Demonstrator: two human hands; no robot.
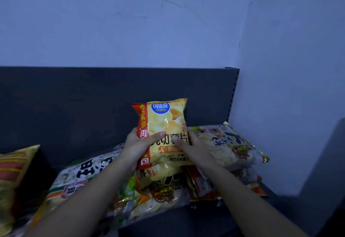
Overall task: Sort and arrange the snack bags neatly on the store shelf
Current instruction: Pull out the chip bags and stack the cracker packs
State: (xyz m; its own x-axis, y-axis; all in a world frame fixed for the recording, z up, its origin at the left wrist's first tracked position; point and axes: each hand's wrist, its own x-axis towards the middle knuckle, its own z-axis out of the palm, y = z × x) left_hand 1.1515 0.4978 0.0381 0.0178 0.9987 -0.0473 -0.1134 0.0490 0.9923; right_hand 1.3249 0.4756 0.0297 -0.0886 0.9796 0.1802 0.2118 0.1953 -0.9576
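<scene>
Bags under the wrists: a large white-and-green bag (74, 177) is lying flat beneath the left forearm, overlapping a bag with a dark round badge (164, 193) below both hands; neither is standing.
Shelf board (186, 218): a bare dark strip is showing nearer than the hands.
Red-orange packet (201, 182): it is lying half buried just under the right wrist.
Left hand (139, 149): it is gripping the left edge of the yellow chip bag (166, 132), thumb pressing across the front, fingers wrapping behind.
Right hand (188, 149): slightly blurred, it is holding the bag's right lower edge, thumb on the front.
Yellow chip bag: it is being held upright between the two hands, above the pile, not yet placed.
White bag (233, 147): it is lying slanted just beyond the right hand.
Yellow bag (11, 171): it is leaning well off to the left of the left hand.
Back panel (112, 96): nothing is standing against it beyond the hands.
Progress: sorting is looking barely begun; one bag is in hand, the rest are waiting in a heap.
</scene>
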